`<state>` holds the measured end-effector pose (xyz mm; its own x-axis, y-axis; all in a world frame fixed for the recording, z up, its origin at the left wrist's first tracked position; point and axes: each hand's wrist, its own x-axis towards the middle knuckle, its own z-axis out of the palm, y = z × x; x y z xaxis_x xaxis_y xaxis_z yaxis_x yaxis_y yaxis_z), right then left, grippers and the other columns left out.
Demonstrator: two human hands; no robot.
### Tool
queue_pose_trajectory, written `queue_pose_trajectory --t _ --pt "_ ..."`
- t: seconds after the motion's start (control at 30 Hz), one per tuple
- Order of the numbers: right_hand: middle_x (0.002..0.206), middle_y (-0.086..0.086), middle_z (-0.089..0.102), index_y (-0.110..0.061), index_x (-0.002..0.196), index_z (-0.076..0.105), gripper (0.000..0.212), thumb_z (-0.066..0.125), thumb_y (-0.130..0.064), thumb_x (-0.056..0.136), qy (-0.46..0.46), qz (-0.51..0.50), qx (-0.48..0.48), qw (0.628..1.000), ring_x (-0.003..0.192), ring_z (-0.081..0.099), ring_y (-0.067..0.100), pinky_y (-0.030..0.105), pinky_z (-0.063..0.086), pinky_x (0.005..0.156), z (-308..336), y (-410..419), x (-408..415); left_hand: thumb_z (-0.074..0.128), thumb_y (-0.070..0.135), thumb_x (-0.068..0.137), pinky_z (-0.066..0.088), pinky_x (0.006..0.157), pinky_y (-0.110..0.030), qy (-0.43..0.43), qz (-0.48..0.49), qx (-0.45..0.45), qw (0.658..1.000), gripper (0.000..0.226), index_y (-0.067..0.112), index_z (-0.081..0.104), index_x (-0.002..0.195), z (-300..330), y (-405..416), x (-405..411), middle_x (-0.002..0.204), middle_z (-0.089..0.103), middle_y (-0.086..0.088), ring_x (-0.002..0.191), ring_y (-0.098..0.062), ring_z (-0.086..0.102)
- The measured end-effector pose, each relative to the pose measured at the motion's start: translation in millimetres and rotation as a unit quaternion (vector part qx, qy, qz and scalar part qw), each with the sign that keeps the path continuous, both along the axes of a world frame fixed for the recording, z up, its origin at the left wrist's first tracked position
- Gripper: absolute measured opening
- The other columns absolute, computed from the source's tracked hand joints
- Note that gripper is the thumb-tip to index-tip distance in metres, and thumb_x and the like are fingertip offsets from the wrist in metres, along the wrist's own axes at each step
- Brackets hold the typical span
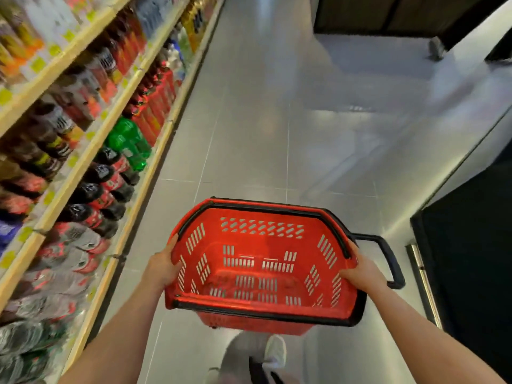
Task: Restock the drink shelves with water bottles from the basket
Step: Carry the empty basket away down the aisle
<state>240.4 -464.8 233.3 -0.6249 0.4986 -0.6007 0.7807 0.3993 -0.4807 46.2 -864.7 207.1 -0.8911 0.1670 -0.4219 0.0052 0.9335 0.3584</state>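
A red plastic basket (327, 250) with black rim handles hangs in front of me above the floor, and nothing lies inside it. My left hand (163, 268) grips its left wall. My right hand (361, 271) grips its right wall. A black pull handle (389, 259) sticks out from the basket's right side. The drink shelves (91, 151) run along the left, packed with dark, red and green bottles. No water bottle is in the basket.
Grey tiled floor (263, 120) stretches ahead down the aisle. A dark cabinet with a metal rail (468, 259) stands close on the right. A dark wheeled unit (388, 18) sits at the far end. My shoe (275, 351) shows below the basket.
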Motion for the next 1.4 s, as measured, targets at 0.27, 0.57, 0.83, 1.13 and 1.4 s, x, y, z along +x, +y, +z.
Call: queue_pose_trajectory --t 0.27,0.57,0.83,1.13,1.4 --pt "0.108 0.007 0.065 -0.053 0.137 0.019 0.091 0.062 -0.024 0.063 0.019 -0.072 0.014 0.997 0.087 0.066 0.026 0.047 0.057 0.077 -20 129 -57 0.059 0.024 0.087 0.047 0.09 -0.042 0.005 -0.067 0.018 0.998 0.08 0.026 0.009 0.148 -7 152 -109 0.116 0.063 -0.023 0.103 -0.041 0.061" --pt "0.112 0.012 0.065 -0.042 0.142 0.018 0.087 0.064 -0.016 0.073 0.009 -0.161 0.028 0.986 0.09 0.065 0.031 0.045 0.056 0.08 -28 248 -147 0.058 0.017 0.087 0.046 0.091 -0.045 0.007 -0.156 0.031 0.987 0.077 0.023 0.013 0.148 -29 334 -262 0.119 0.061 -0.026 0.104 -0.044 0.059" --pt "0.117 0.011 0.062 -0.043 0.142 0.012 0.091 0.068 -0.021 0.074 -0.001 -0.292 0.006 0.956 0.098 0.064 0.032 0.045 0.054 0.083 -46 341 -180 0.06 0.018 0.085 0.048 0.085 -0.045 0.024 -0.267 0.003 0.963 0.08 0.028 0.012 0.148 -52 512 -363 0.108 0.063 -0.028 0.096 -0.044 0.06" --pt "0.12 0.01 0.062 -0.037 0.143 0.021 0.089 0.065 -0.009 0.071 -0.015 -0.451 -0.015 0.892 0.105 0.06 0.033 0.036 0.048 0.08 -70 429 -182 0.062 0.016 0.084 0.047 0.082 -0.043 0.023 -0.414 -0.006 0.91 0.083 0.028 0.011 0.148 -66 732 -418 0.106 0.063 -0.028 0.095 -0.044 0.06" --pt "0.106 -0.003 0.065 -0.05 0.131 0.026 0.085 0.073 -0.022 0.067 0.021 -0.567 -0.055 0.822 0.091 0.063 0.022 0.043 0.053 0.082 -92 492 -220 0.065 0.015 0.083 0.046 0.08 -0.043 0.031 -0.528 -0.008 0.848 0.084 0.022 0.012 0.148 -73 902 -470 0.107 0.061 -0.031 0.095 -0.046 0.06"
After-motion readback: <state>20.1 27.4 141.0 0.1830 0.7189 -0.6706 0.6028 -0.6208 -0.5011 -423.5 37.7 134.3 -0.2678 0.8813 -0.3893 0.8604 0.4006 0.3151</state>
